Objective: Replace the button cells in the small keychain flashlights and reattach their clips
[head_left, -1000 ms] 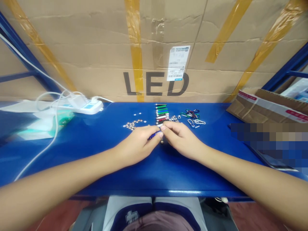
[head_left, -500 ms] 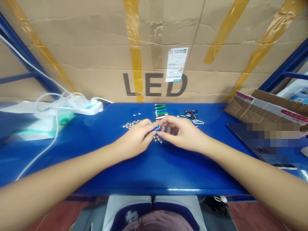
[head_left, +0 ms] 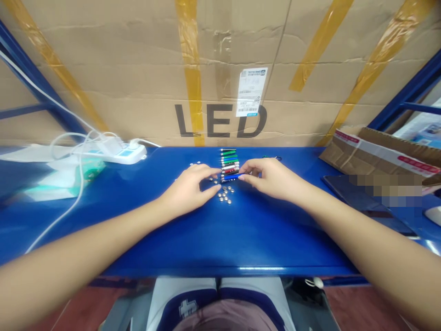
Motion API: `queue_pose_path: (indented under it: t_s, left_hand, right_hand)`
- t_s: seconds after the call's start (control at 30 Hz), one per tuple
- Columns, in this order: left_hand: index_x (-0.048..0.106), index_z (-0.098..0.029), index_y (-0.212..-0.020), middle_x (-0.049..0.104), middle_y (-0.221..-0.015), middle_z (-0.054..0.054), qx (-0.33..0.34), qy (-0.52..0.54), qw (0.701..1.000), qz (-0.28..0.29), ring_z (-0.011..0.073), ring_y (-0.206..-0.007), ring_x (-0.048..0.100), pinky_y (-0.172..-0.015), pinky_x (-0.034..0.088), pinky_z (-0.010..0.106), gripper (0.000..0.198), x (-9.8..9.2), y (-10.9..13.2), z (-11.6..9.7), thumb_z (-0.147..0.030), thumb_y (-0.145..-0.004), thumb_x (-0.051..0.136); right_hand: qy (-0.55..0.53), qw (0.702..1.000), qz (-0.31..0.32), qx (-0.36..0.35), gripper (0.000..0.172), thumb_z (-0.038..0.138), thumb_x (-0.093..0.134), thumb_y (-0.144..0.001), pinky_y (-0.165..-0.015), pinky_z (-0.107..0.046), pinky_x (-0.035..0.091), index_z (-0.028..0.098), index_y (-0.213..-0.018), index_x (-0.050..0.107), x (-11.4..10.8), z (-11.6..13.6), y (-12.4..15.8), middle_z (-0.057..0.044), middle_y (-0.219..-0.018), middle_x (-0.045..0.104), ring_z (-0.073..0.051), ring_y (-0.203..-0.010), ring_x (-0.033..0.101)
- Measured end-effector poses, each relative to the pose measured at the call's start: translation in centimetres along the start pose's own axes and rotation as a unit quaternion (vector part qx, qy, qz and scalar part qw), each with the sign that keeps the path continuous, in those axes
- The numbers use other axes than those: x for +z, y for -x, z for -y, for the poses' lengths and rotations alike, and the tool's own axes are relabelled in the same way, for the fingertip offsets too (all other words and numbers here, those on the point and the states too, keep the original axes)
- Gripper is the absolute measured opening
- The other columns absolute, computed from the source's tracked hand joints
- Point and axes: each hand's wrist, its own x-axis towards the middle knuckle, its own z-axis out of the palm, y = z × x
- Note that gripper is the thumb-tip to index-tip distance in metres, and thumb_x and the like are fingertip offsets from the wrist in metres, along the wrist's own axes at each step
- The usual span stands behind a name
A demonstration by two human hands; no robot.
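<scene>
A small blue flashlight (head_left: 230,177) lies at the near end of a row of small flashlights (head_left: 229,160) in green, blue, red and black. My right hand (head_left: 272,177) pinches its right end between thumb and fingertips. On the other side, my left hand (head_left: 189,186) is open, thumb and index finger apart, with the index tip close to the flashlight's silver end. Several button cells (head_left: 225,198) lie loose just below the blue flashlight. More cells to the left are mostly hidden by my left hand. Behind my right hand, a bit of the carabiner clips (head_left: 275,157) shows.
A white power strip (head_left: 127,154) with cables sits at the back left beside a green and white packet (head_left: 86,170). At right are an open cardboard box (head_left: 372,154) and a dark flat tablet-like object (head_left: 361,197). A large carton (head_left: 144,82) stands behind the blue table (head_left: 220,239).
The blue flashlight has gone from between both hands down to the near end of the row. My left hand has let go and moved left; my right hand has moved slightly right.
</scene>
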Motion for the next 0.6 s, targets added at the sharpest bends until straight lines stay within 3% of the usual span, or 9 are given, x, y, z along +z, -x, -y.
queue_pose_path:
  t_s: [0.13, 0.37, 0.6]
  left_hand:
    - [0.079, -0.023, -0.097, 0.074, -0.096, 0.005, 0.017, 0.000, 0.999, 0.039, 0.0215, -0.094, 0.064, -0.091, 0.048, 0.038, 0.020, -0.1, -0.2, 0.7, -0.034, -0.090, 0.063]
    - [0.079, -0.024, -0.096, 0.072, -0.094, 0.005, 0.019, -0.003, 0.999, 0.047, 0.0215, -0.091, 0.062, -0.085, 0.047, 0.036, 0.020, 0.0, -0.2, 0.7, -0.036, -0.089, 0.065]
    - [0.078, -0.022, -0.095, 0.074, -0.095, 0.004, 0.039, 0.014, 0.997, 0.064, 0.0204, -0.090, 0.064, -0.091, 0.046, 0.037, 0.016, 0.3, -0.2, 0.7, -0.032, -0.087, 0.067]
  right_hand:
    - [0.014, 1.000, 0.023, -0.005, 0.009, 0.023, 0.064, -0.089, -0.074, -0.029, 0.047, 0.018, -0.091, 0.072, 0.3, -0.6, -0.3, -0.005, -0.090, 0.076, -0.019, -0.079, 0.067]
    - [0.089, 0.993, 0.060, -0.057, 0.006, 0.021, 0.064, -0.087, -0.077, -0.030, 0.046, 0.018, -0.089, 0.070, 0.3, -1.1, -0.3, -0.008, -0.096, 0.074, -0.021, -0.087, 0.066]
    - [0.138, 0.978, 0.157, -0.009, 0.002, 0.020, 0.069, -0.079, -0.055, -0.028, 0.037, 0.022, -0.079, 0.070, -2.4, -1.6, 0.6, -0.002, -0.073, 0.070, -0.016, -0.060, 0.058]
